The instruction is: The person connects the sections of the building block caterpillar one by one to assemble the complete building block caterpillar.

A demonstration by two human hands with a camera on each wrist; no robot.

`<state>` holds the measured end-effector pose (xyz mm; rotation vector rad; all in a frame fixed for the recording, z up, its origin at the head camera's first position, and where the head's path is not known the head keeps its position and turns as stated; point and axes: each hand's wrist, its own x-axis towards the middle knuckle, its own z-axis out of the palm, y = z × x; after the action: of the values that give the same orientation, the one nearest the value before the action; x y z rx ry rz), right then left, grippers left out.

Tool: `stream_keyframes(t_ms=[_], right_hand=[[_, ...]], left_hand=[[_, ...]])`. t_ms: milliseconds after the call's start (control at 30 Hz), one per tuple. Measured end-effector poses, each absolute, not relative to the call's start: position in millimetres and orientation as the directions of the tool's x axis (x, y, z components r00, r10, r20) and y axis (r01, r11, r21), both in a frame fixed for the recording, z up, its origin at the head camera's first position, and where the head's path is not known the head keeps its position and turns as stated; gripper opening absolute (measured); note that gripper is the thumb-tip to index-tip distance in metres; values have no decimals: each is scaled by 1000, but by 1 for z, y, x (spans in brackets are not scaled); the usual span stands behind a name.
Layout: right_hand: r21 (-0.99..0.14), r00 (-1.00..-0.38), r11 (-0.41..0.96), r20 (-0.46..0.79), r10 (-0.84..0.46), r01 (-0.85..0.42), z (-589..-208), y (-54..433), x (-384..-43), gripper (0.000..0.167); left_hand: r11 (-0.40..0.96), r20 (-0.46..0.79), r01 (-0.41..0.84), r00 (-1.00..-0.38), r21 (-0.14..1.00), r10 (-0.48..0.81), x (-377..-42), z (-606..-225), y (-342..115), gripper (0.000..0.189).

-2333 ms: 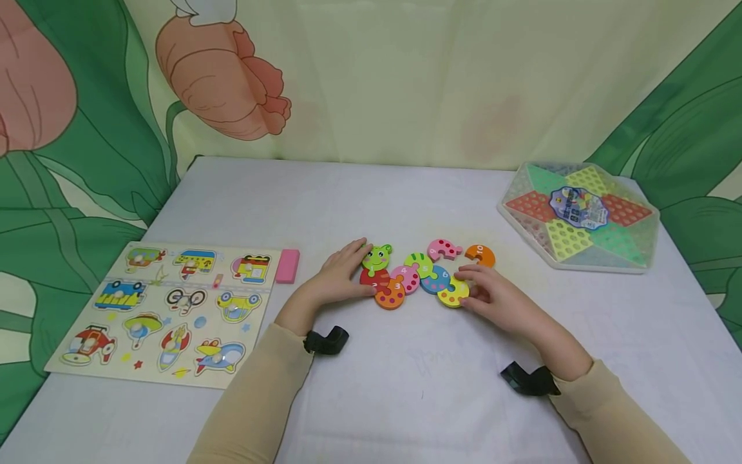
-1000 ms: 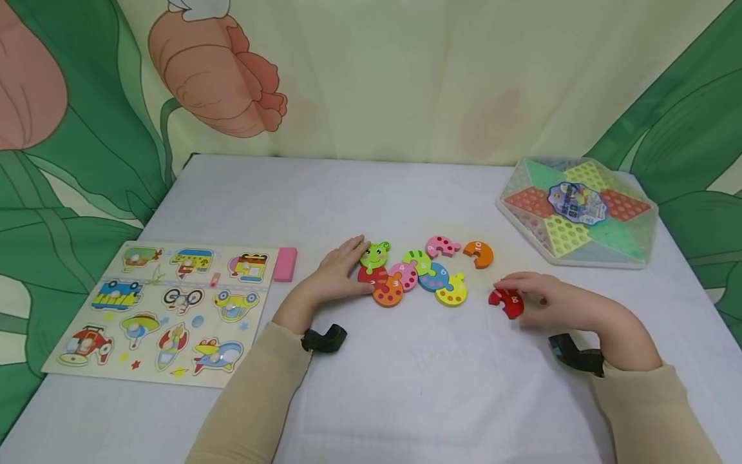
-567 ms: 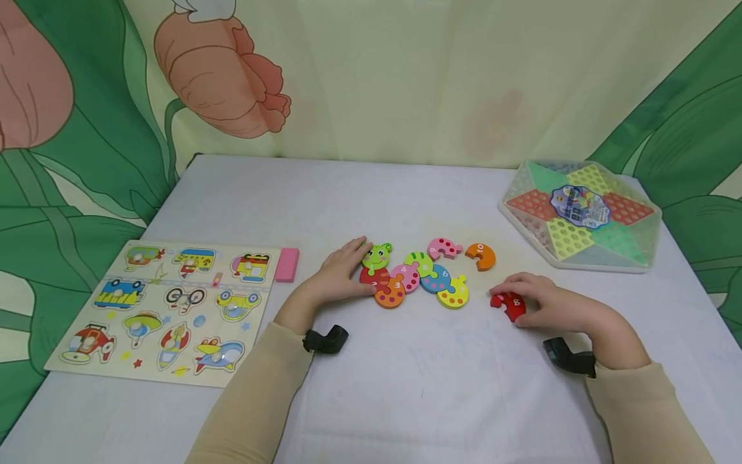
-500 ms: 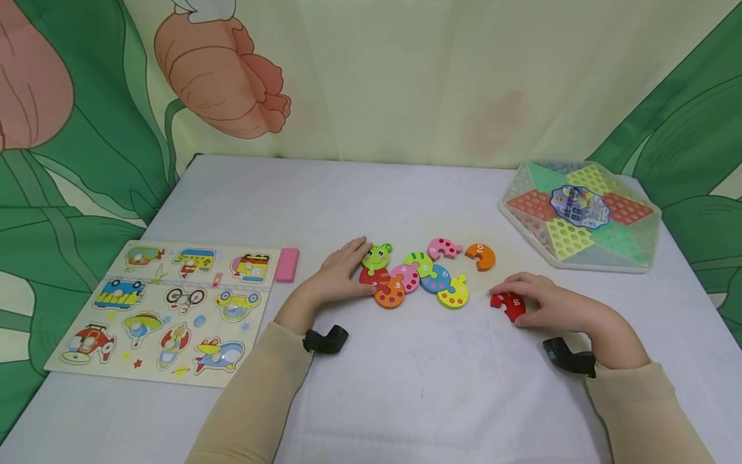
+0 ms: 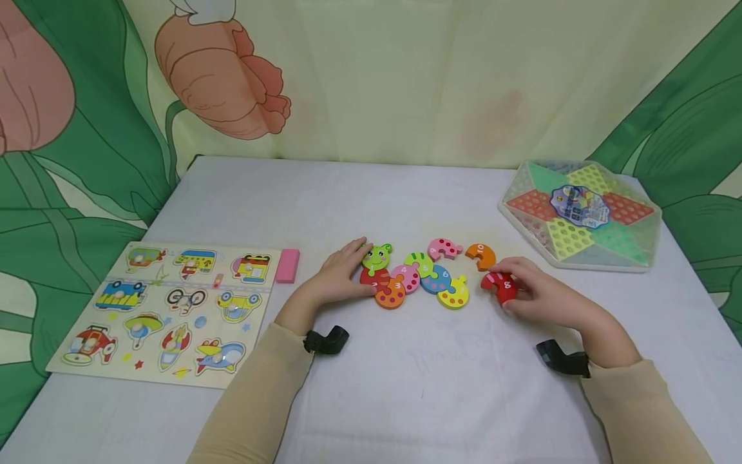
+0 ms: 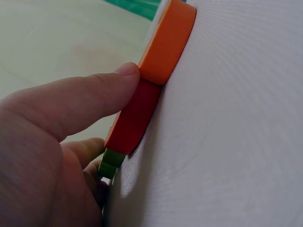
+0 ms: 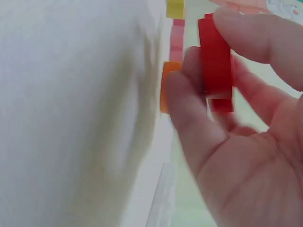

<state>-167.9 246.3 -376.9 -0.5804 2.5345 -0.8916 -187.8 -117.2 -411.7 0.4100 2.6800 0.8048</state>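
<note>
In the head view my right hand [image 5: 539, 290] pinches a red puzzle piece [image 5: 506, 289] marked 8, right of the yellow piece [image 5: 453, 294]. The right wrist view has that red piece [image 7: 217, 61] raised off the cloth between thumb and fingers. My left hand [image 5: 336, 274] rests with extended fingers against a joined, numbered caterpillar puzzle. Its fingertips lie by the green head piece [image 5: 378, 258], the thumb on the red piece [image 6: 135, 116] beside the orange one [image 6: 169, 42]. The pink [image 5: 406, 279], green striped [image 5: 418, 263] and blue [image 5: 437, 281] pieces follow, ending at the yellow one.
A loose pink piece [image 5: 443, 248] and an orange piece [image 5: 480, 256] marked 10 lie behind the row. At left is a vehicle peg puzzle board [image 5: 191, 322] with a pink block [image 5: 287, 265] beside it. A hexagonal board-game box [image 5: 580, 238] stands at back right.
My right hand has left the yellow piece, taken hold of the red 8 piece farther right, and brought it back leftward, turning it a little. My left hand stays in place.
</note>
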Motion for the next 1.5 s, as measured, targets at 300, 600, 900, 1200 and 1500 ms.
stream_keyframes(t_ms=[300, 600, 900, 1200, 1500], right_hand=[[-680, -843, 711, -266, -467, -179, -377, 238, -168, 58], [-704, -829, 697, -305, -470, -136, -378, 222, -180, 60], [-719, -820, 679, -296, -490, -146, -384, 215, -190, 60], [-731, -834, 664, -262, -485, -156, -388, 214, -190, 62], [-721, -838, 655, -198, -508, -226, -389, 214, -190, 60]], left_hand=[[805, -217, 176, -911, 567, 352, -188, -413, -116, 87], [804, -223, 166, -911, 571, 346, -188, -413, -117, 86], [805, -223, 170, -910, 568, 349, -189, -414, -117, 86], [800, -213, 177, -911, 573, 354, -188, -412, -117, 86], [800, -212, 177, -911, 574, 353, -188, -411, -116, 86]])
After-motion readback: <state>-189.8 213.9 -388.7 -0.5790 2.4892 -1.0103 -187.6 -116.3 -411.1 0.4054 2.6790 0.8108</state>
